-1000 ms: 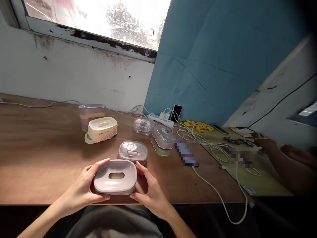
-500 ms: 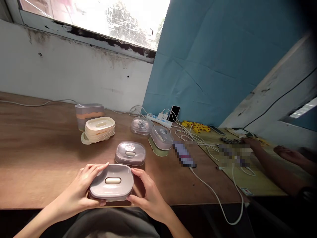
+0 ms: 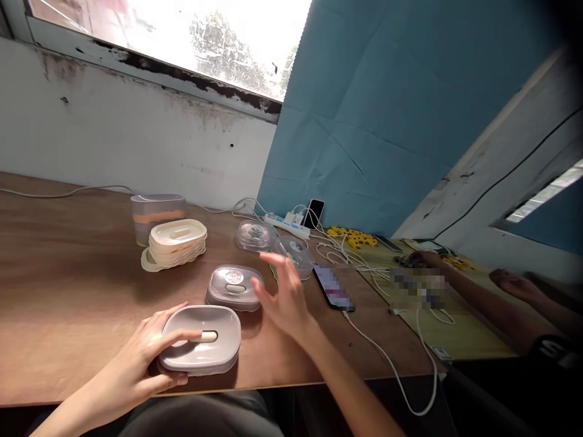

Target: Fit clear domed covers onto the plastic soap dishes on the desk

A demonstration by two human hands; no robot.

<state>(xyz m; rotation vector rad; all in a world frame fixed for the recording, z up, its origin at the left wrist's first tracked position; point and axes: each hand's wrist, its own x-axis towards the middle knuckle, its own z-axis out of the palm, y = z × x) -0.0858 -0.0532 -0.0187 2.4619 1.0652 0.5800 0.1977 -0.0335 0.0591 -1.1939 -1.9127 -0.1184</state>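
A grey oval soap box point(image 3: 218, 352) with a cream insert in its central slot sits near the table's front edge. My left hand point(image 3: 155, 352) grips its left side, thumb at the front, with the index finger stretched across the top to the insert. My right hand point(image 3: 289, 297) is raised, fingers apart, holding nothing. Behind the held box lies another grey soap box under a clear lid point(image 3: 228, 276) with a round sticker; my right fingertips are close to its right end. Whether they touch it I cannot tell. That hand partly hides a clear-lidded box point(image 3: 298, 255) farther back.
At the back left stand a stack of cream trays point(image 3: 177, 246) and stacked grey and orange pieces point(image 3: 157, 212). Another clear lid point(image 3: 255, 233) lies near the power strip point(image 3: 286, 224). Phones and white cables spread to the right, where another person's arms point(image 3: 478, 303) rest.
My right hand has let go of the soap box and moved up and right, opening. My left index finger has moved onto the insert. The view has shifted slightly.
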